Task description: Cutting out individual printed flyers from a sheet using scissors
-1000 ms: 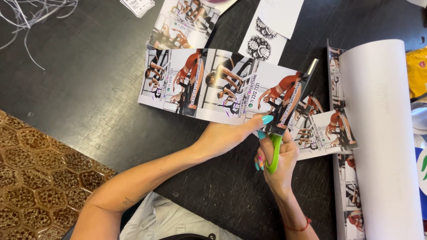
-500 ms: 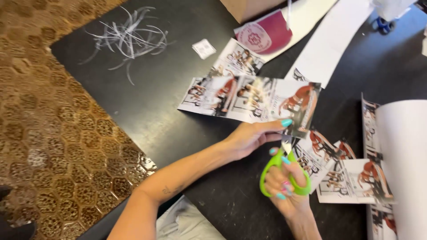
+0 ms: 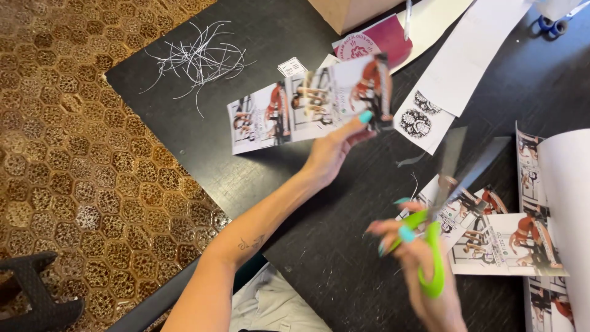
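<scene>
Photo strip [image 3: 307,104], a cut run of printed pictures, is up off the black table [image 3: 295,178], pinched at its right end between the thumb and fingers of your left hand [image 3: 332,154]; it hangs left and far of centre, over the bare dark top. Your right hand [image 3: 424,270] is closed through the green handles of the scissors [image 3: 442,209], whose blades stand parted and blurred, pointing far and right over the printed sheets [image 3: 498,240] lying near right.

Keep the blades angled away from your left fingers while the strip is in the air, and grip the strip flat rather than by one corner so it does not curl or tear.

For room, the largest open patch is the table's middle, between the strip and the sheets. The table's left edge runs diagonally beside the patterned floor [image 3: 74,154], so a strip set down far left could slide off. On the right, the big white roll [image 3: 565,184] crowds the sheets. Far off lie the white paper [image 3: 467,61], a maroon card [image 3: 384,40], and thin paper trimmings [image 3: 196,58].
</scene>
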